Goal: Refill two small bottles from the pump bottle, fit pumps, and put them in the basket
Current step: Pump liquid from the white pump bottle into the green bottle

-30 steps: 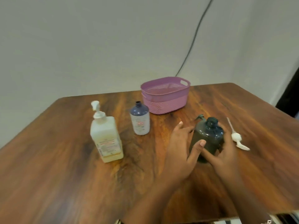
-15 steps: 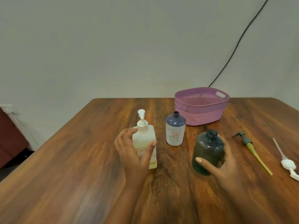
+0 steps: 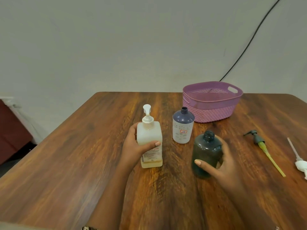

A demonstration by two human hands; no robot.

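Observation:
A pale square pump bottle (image 3: 150, 136) with yellowish liquid at its bottom stands on the table; my left hand (image 3: 136, 146) grips its body. To its right my right hand (image 3: 222, 165) holds an uncapped dark green bottle (image 3: 206, 155) upright. Between and behind them stands an uncapped small bottle (image 3: 182, 126) with a dark blue top and white label. A purple basket (image 3: 211, 102) sits at the back. A dark pump with a yellow tube (image 3: 262, 146) and a white pump (image 3: 300, 163) lie on the table at the right.
The wooden table (image 3: 83, 163) fills the view, its far edge against a grey wall. A black cable (image 3: 252, 37) runs down the wall behind the basket. A dark red piece of furniture (image 3: 10, 130) stands off the table's left side.
My left hand left the dark green bottle, moved left and took hold of the pump bottle. My right hand stayed on the dark green bottle. The view shifted left.

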